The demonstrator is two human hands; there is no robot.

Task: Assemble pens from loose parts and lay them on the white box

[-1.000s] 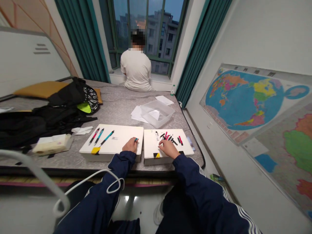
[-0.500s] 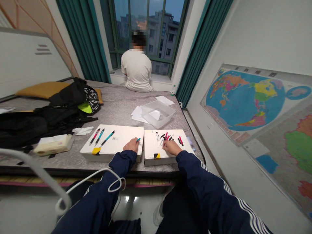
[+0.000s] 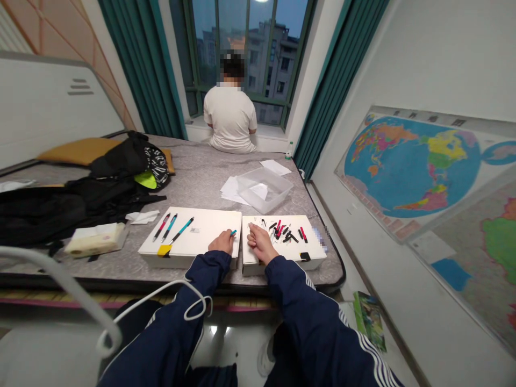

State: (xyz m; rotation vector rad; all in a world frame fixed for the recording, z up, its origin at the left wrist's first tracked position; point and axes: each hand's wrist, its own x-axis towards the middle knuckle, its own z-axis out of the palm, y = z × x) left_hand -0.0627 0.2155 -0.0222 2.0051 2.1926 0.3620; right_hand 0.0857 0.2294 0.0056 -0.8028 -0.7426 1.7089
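My left hand [image 3: 221, 242] rests low over the right side of the left white box [image 3: 205, 220], closed around a blue pen part [image 3: 233, 233] whose end sticks out past the fingers. My right hand [image 3: 262, 244] is above the left part of the right white box [image 3: 314, 257], its thumb and fingertips pinched together. Whatever is between them is too small to make out. To its right lies a pile of black, red and clear pen parts [image 3: 279, 230]. On the left box lie a red pen [image 3: 162, 227] and two blue pens [image 3: 170, 227], [image 3: 182, 230].
Behind the boxes are a clear plastic tray [image 3: 264, 196] and white papers [image 3: 231, 191]. Tissues [image 3: 97, 239] and black bags [image 3: 108, 172] lie at left. A white curved tube [image 3: 72, 290] crosses the lower left. A person [image 3: 229, 118] sits by the window, back turned.
My right hand has moved left from the pile of pen parts to the left part of the right box. My left hand keeps its place with the blue pen part.
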